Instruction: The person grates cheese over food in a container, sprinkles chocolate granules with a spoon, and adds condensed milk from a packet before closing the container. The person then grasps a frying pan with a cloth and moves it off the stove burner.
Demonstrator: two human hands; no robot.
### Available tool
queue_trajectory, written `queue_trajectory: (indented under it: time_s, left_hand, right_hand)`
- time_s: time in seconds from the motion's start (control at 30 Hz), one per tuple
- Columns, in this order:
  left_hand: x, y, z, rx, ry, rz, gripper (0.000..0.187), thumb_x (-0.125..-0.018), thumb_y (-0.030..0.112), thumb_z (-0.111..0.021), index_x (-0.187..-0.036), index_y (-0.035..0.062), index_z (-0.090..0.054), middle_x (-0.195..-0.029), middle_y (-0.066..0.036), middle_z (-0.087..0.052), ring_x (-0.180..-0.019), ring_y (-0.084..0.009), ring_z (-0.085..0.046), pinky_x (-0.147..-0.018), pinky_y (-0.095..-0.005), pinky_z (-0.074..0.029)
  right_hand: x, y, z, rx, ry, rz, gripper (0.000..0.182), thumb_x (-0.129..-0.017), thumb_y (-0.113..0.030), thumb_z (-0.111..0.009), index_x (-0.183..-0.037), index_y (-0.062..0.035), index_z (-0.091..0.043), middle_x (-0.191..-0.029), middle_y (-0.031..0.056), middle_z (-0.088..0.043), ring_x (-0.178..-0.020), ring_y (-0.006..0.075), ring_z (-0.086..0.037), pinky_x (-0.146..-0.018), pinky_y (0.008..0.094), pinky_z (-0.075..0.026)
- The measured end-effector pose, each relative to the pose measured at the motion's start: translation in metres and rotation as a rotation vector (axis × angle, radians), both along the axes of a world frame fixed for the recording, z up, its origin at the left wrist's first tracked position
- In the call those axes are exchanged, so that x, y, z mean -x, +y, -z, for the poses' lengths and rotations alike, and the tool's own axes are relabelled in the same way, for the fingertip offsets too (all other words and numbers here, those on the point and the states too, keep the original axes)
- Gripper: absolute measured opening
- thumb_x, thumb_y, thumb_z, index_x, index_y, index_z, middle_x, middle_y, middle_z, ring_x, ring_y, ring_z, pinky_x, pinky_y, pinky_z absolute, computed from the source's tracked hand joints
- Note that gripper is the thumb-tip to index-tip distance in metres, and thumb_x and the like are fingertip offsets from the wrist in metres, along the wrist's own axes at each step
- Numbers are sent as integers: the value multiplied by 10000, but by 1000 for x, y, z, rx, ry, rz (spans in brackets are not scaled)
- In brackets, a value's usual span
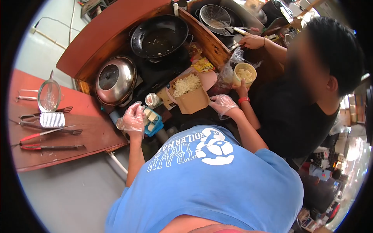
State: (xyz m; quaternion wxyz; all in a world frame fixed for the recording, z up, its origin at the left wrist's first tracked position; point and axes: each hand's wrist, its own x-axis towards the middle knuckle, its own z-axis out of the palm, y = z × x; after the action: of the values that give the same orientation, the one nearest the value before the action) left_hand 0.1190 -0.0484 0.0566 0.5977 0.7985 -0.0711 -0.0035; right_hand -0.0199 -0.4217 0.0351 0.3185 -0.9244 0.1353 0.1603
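Observation:
My left hand (133,119), in a clear plastic glove, hovers at the left side of a blue container (156,127) with several pale blocks (151,116) in it. Its fingers are bunched together, and whatever they might hold is hidden. Also gloved, my right hand (224,105) has its fingers closed at the right edge of an open brown cardboard box (192,101). Thin pale shreds (186,85) are heaped in the box's far part. A small glass jar (152,99) stands between the blue container and the box.
A large black wok (159,37) and a domed metal lid (115,80) sit beyond. At right, a co-worker (299,89) holds a yellow tub (244,73) and a handled utensil near another pan. Strainers, a grater (52,120) and tongs (46,136) hang on the red panel at left.

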Motion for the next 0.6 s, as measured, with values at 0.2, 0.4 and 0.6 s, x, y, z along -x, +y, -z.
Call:
queue_trajectory:
  time_s: [0.2, 0.4, 0.6]
  left_hand:
    - [1, 5, 1, -2, 31, 17, 206, -970, 59, -598, -1133, -55, -647, -900, -103, -706, -672, -96, -628, -620, -226, -533]
    - [-1, 8, 3, -17, 55, -7, 194, -967, 43, -595, -1130, -45, -653, -888, -102, -709, -656, -95, -626, -602, -228, -536]
    - [0, 3, -2, -22, 72, -12, 196, -951, 26, -611, -1128, -42, -660, -887, -98, -714, -661, -94, -632, -604, -222, -539]
  right_hand:
    - [6, -17, 5, 19, -44, 27, 466, -870, -366, -557, -1112, 5, -701, -1068, 237, -694, -1061, 382, -641, -946, 449, -495]
    - [10, -26, -5, 170, -27, -197, 250, -860, -253, -597, -1039, -129, -718, -1289, 146, -641, -1129, 366, -627, -957, 449, -510]
    - [12, -28, -8, 119, 37, -166, 271, -877, -268, -584, -1066, -122, -712, -1294, 139, -639, -1169, 361, -604, -977, 444, -495]
